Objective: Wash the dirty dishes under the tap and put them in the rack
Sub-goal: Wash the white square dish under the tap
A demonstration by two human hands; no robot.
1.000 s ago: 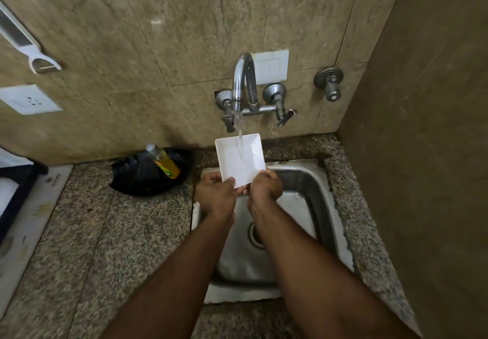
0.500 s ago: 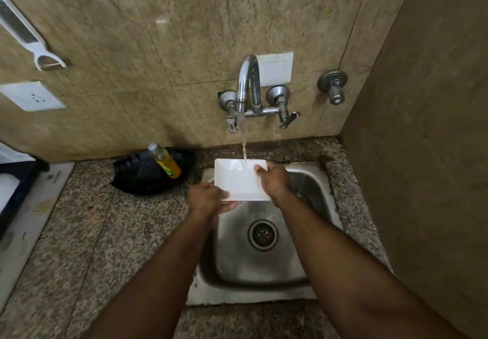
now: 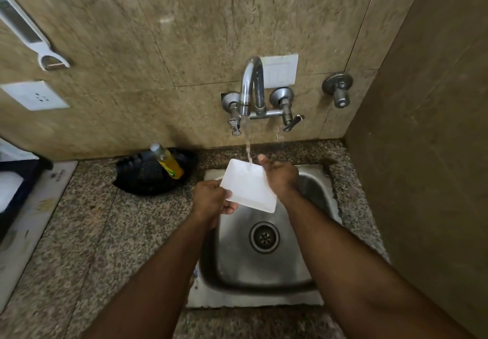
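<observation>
Rinsing stage, one item in hand. White square plate (image 3: 248, 188), centre of frame, tilted over the steel sink (image 3: 311, 188); stream from the tap (image 3: 250, 85) strikes its upper edge. Left hand (image 3: 211, 201): fingers clasp the plate's lower left corner. Right hand (image 3: 280, 175): laid on the plate's right edge, fingers apparently rubbing; hold uncertain. Sink basin otherwise bare. Rack: none clearly identifiable in frame. Judged status: washing under way; racking outstanding.
</observation>
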